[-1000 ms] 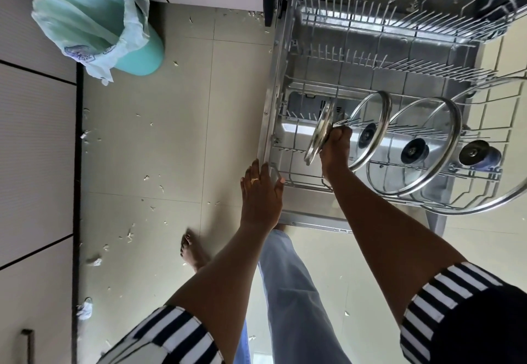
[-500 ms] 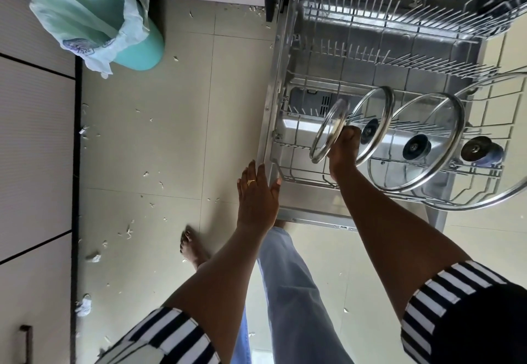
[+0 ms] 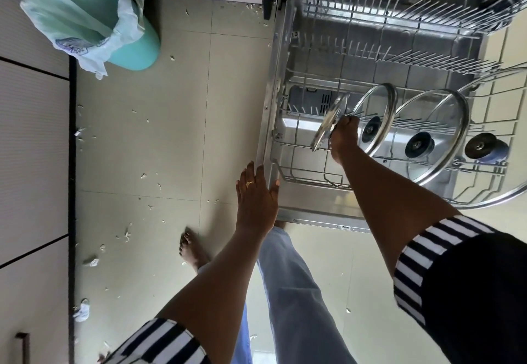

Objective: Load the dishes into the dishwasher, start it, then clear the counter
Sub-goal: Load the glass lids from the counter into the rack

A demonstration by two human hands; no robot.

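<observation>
The right arm reaches straight out over the front of the lower rack [image 3: 308, 176], its striped sleeve at the upper arm, and the right hand [image 3: 343, 142] sits inside the rack near its left end. The left arm stretches forward beside it, and the left hand [image 3: 256, 195] is flat at the rack's front left corner, by the edge of the door [image 3: 313, 206].

The small lid [image 3: 328, 125] is glass with a metal rim. It stands on edge, tilted, above the rack's left end tines. Its knob is hidden by the hand.

The right hand's fingers are curled tight on the small lid from its right side. The left hand's fingers are straight and slightly spread, a ring on one, holding nothing. Whether they touch the door cannot be told.

Three bigger lids [image 3: 433, 135] stand on edge in the rack, right of the small lid.
</observation>
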